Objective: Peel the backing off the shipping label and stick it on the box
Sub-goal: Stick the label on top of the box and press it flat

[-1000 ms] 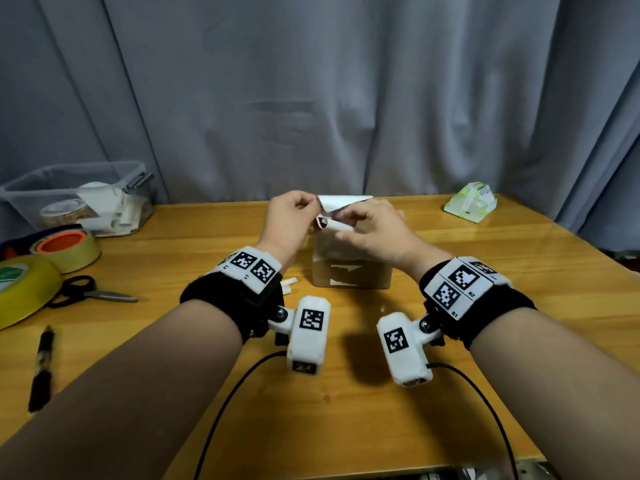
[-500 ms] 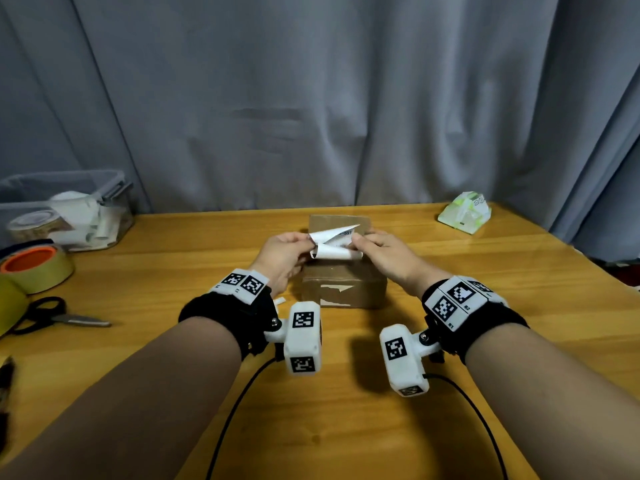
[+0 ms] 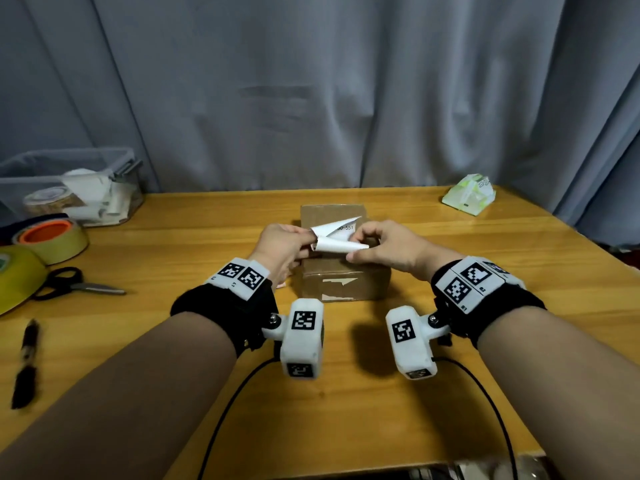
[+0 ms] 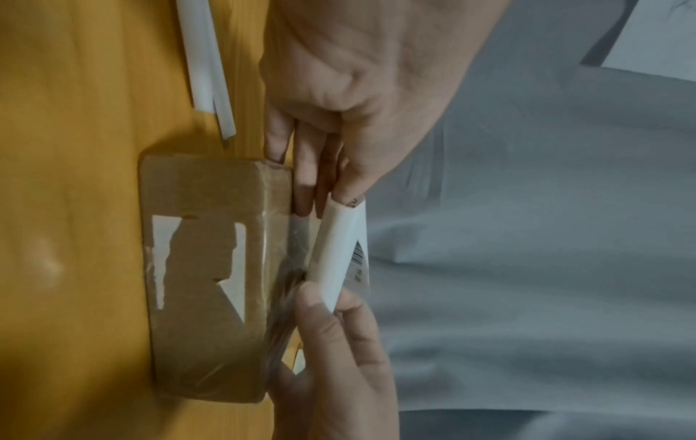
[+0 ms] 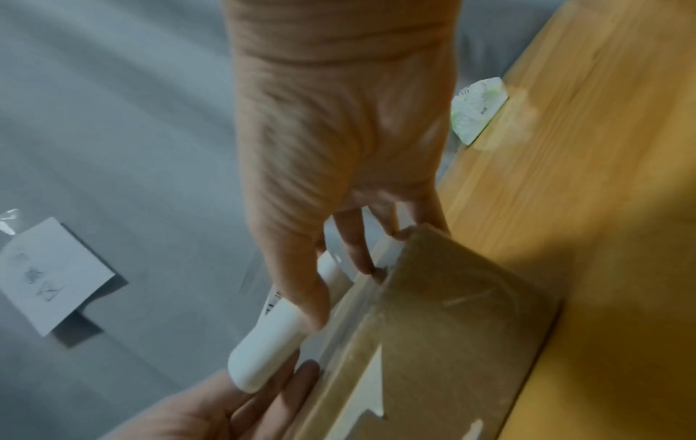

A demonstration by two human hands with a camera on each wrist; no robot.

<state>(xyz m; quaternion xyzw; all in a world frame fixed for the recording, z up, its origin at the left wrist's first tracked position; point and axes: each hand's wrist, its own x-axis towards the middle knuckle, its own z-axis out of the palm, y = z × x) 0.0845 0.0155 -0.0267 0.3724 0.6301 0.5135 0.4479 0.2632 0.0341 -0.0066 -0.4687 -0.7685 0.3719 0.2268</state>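
A brown cardboard box (image 3: pixel 343 284) with torn white label scraps on its near side stands mid-table. Just above its top, both hands hold a white shipping label (image 3: pixel 334 244) that splits into two layers. One layer curls into a plain white roll; the other, flatter layer shows print (image 3: pixel 344 228). My left hand (image 3: pixel 310 239) pinches the left end, and my right hand (image 3: pixel 353 251) pinches the right end of the roll. In the left wrist view the label (image 4: pixel 339 247) runs between both hands beside the box (image 4: pixel 203 268). The right wrist view shows the roll (image 5: pixel 263 354) under my right fingers (image 5: pixel 301 297).
On the wooden table (image 3: pixel 346 427), a clear plastic bin (image 3: pixel 69 188), tape rolls (image 3: pixel 52 240), scissors (image 3: pixel 76 285) and a black pen (image 3: pixel 26 362) lie at the left. A green-white packet (image 3: pixel 469 199) sits at the back right. White paper strips (image 4: pixel 207 68) lie left of the box.
Both hands have come down and nearer with the label, from above the box's far edge to just over its top. The two layers have spread further apart.
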